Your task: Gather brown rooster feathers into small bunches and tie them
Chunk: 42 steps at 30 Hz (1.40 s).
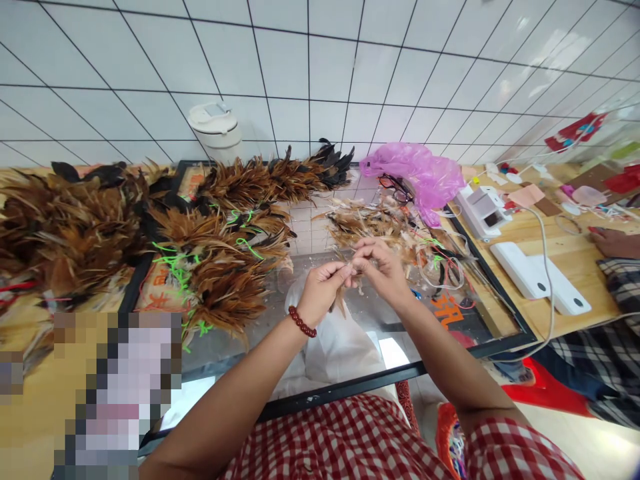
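Above the glass tabletop [235, 353], my left hand [325, 283] is closed in a pinch on a small brown feather [341, 303] that hangs below the fingers. My right hand [383, 270] meets it from the right, thumb and forefinger pinched at the left fingertips; what they grip there is hidden. Just behind the hands lies a loose pile of tan feathers [370, 223]. To the left are brown feather bundles [225, 293] tied with bright green string [173, 260]. A long row of brown and black feathers [270, 177] lies behind those.
A larger feather heap [70, 220] covers the far left. Along the tiled wall stand a white lidded cup [217, 130] and a pink plastic bag [420, 173], with glasses [397, 189] beside it. Rightward are white devices [540, 277], a cable [547, 267] and another person's hand [615, 243].
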Tool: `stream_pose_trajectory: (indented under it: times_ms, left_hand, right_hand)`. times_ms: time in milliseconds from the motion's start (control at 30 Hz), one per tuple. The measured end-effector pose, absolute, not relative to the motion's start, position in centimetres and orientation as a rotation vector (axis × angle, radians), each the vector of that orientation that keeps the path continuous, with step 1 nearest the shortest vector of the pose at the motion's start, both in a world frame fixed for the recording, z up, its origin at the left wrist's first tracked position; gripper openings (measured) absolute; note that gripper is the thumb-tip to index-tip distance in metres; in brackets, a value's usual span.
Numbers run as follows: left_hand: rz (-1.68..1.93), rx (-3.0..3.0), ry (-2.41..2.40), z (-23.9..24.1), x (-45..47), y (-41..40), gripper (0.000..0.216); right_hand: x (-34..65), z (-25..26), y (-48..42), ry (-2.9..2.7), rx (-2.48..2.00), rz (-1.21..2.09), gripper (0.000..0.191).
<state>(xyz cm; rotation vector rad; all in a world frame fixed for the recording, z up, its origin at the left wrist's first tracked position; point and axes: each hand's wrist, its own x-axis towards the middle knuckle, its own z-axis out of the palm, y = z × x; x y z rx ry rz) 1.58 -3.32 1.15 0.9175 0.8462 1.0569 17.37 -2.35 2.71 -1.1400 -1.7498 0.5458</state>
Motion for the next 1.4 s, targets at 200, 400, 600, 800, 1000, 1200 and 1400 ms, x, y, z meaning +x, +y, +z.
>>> stream_pose_trajectory:
  times_ms: [200,400,600,800,1000,1200,1400]
  left_hand:
    - [1.099,0.745,0.821,0.9,1.6,-3.1,0.031]
    - [1.123,0.698,0.824,1.0,1.6,-3.0,0.033]
    - [1.202,0.613,0.821,1.3,1.3,-2.4,0.033]
    - [1.153,0.535,0.826,1.5,1.1,-2.3,0.030]
    - [1.042,0.384,0.685,1.7,0.8,-2.2,0.024]
    - [1.175,0.275,0.641,1.4,0.5,-1.7,0.017]
    - [1.171,0.283,0.640,1.7,0.3,-1.7,0.019]
  right_hand:
    - [22.9,1.6,0.1,-1.913,-1.830,-0.155,0.026]
    - [23.7,1.3,-0.1,-1.873,-1.873,-0.307,0.018]
    - [20.4,2.6,-1.6,-1.640,-1.515,0.512,0.030]
    - [18.2,2.7,-2.9,-1.679,-1.347,0.466,0.024]
    - [18.2,2.5,-3.2,-2.285,-1.013,0.072,0.013]
    - [18.3,2.6,-3.0,-2.249,-1.073,0.120,0.017]
    - [19.2,1.8,-1.7,-1.785,-1.385,0.415,0.020]
